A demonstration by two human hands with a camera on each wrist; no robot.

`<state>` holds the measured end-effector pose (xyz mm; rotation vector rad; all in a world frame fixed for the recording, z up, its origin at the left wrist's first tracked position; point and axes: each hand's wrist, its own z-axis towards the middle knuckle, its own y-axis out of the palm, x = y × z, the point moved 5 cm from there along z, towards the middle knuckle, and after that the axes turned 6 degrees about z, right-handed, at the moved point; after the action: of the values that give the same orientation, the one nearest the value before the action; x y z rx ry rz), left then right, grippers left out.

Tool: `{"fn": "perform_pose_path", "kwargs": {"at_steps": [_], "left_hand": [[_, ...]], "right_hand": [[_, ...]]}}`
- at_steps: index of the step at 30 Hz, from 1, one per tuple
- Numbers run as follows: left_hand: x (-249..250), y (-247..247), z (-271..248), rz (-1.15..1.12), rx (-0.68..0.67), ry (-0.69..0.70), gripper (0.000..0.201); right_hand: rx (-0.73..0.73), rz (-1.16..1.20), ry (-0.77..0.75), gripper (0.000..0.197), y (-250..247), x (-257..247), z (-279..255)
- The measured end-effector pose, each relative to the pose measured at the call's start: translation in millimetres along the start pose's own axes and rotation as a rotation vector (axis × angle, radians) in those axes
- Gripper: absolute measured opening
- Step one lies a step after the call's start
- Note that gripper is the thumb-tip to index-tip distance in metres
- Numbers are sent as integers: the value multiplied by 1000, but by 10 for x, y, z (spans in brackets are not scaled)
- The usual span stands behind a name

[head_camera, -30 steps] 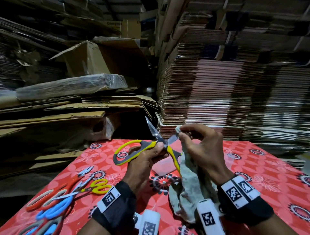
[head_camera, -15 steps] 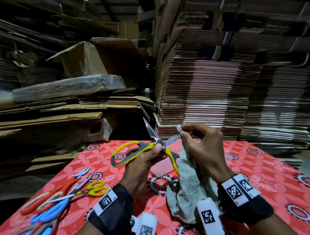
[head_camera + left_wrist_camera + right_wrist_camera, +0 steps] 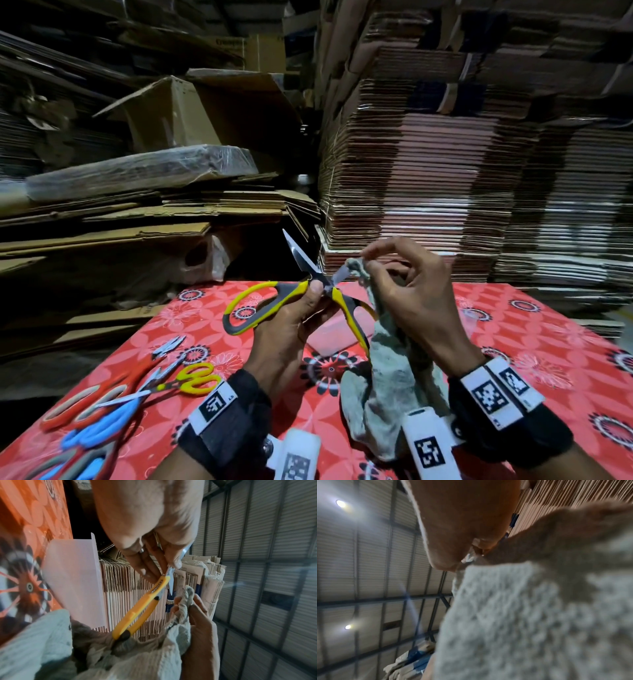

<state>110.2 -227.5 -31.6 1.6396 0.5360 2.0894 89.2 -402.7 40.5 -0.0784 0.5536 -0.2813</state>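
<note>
Watching the feed, big to small: red table point(image 3: 513, 342) lies below both hands. Rag point(image 3: 387, 377) hangs from R hand point(image 3: 421, 301), its top wad pinched betw. thumb and fingers, touching the lower blade just right of the L fingertips point(image 3: 315, 291) — index has lifted off since a sec ago, so I reckon that wipe's ending. Yellow scissors point(image 3: 291, 290), blades apart, sit clamped at the pivot by L hand point(image 3: 287, 335). Upper blade next, prob.
</note>
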Motion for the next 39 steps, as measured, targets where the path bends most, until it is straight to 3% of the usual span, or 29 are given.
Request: {"fn": "perform_pose_path", "kwargs": {"at_steps": [6,11,18,28,33,39], "left_hand": [[-17,13,5,-36,-27,-25,38],[-29,-2,-26,-3,-47,-50,37],[-22,-61,18,47,-20,-26,31],[-24,-36,5,113,-48,66,39],[-5,-66,17,99,-34,72,23],[-50,-91,34,92,-24,28,45]], "right_hand": [[10,-173,-167,6,163,-39,-111],[-47,-228,-209,15,218,-52,-136],[-90,-244,-149,12,260,0,-156],[56,-371,-142,4,98,59,-80],[-15,-296,-144,10,199,28,-121],[-106,-273,-129,5,280,50,-146]]}}
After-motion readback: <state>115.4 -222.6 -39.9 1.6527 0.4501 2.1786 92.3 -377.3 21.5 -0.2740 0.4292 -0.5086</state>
